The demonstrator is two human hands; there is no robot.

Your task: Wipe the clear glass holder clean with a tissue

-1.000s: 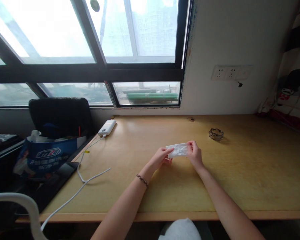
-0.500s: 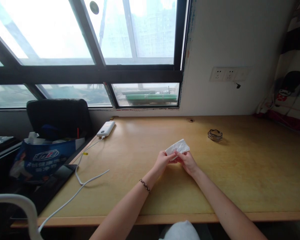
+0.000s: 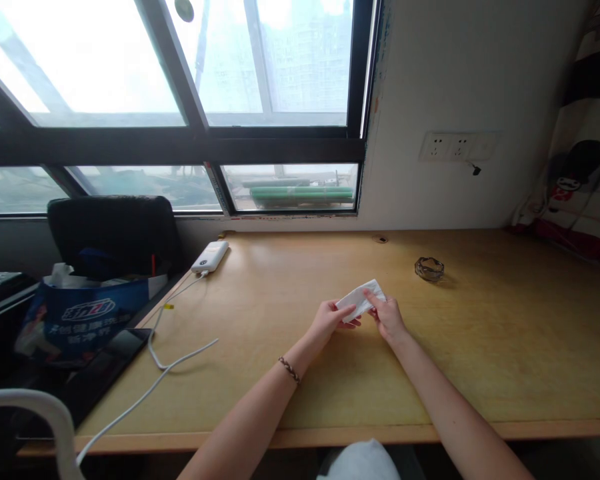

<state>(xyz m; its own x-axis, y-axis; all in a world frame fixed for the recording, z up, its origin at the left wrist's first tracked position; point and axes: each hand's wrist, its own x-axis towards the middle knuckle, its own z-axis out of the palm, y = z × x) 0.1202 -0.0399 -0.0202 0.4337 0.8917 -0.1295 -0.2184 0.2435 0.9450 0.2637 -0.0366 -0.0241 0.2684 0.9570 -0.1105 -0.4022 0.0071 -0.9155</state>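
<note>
Above the desk, both hands pinch a white packet, perhaps tissue, its lower edge hidden.

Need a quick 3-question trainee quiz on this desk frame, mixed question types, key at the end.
1. True or false: both hands grip the folded white tissue above the wooden desk.
2. Which wrist wears the braided bracelet? A) left B) right C) neither
3. Fill in: the white cable runs up to the white ____ near the window.

Key:
1. True: the left hand pinches its near-left end, the right hand its right side.
2. A
3. power bank. The glass ashtray sits apart, to the right.
</note>
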